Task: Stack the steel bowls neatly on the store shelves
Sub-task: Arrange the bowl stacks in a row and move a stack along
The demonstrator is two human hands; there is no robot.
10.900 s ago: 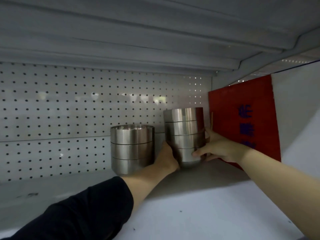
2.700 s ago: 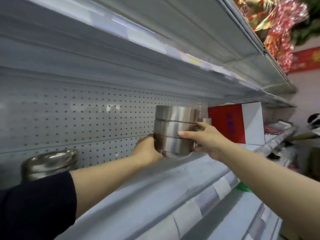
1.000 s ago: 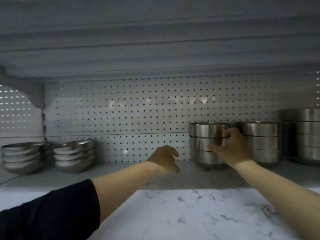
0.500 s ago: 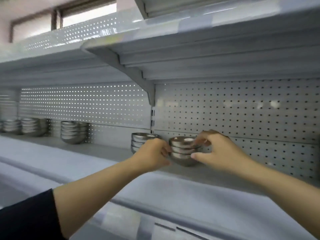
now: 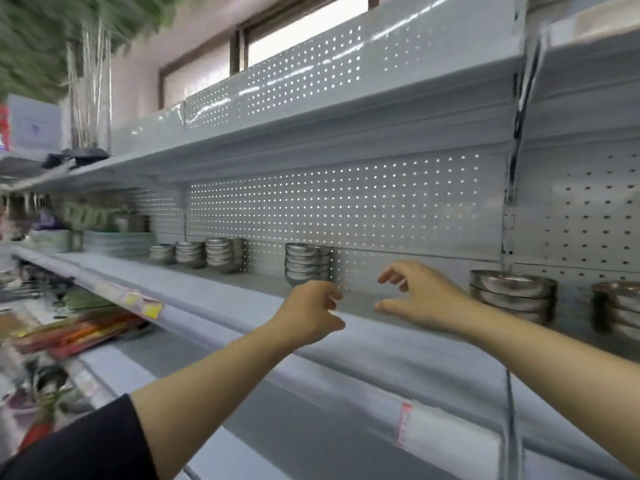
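Shelf [image 5: 242,306] runs left to right w/ pegboard wall [image 5: 346,209] behind it and another shelf [image 5: 311,140] above. Bowl stacks sit along the back: three stacks [image 5: 197,253] close together far left, one stack [image 5: 307,264] near centre, a low stack [image 5: 512,294] to the right, another stack [image 5: 620,311] at right edge. Left hand [image 5: 310,315] is in front of centre stack, not touching it; right hand [image 5: 420,292] beside it, between centre stack & low stack. Plates [image 5: 114,242] left of the three stacks. Lower shelf [image 5: 86,341] below left holds mixed goods.
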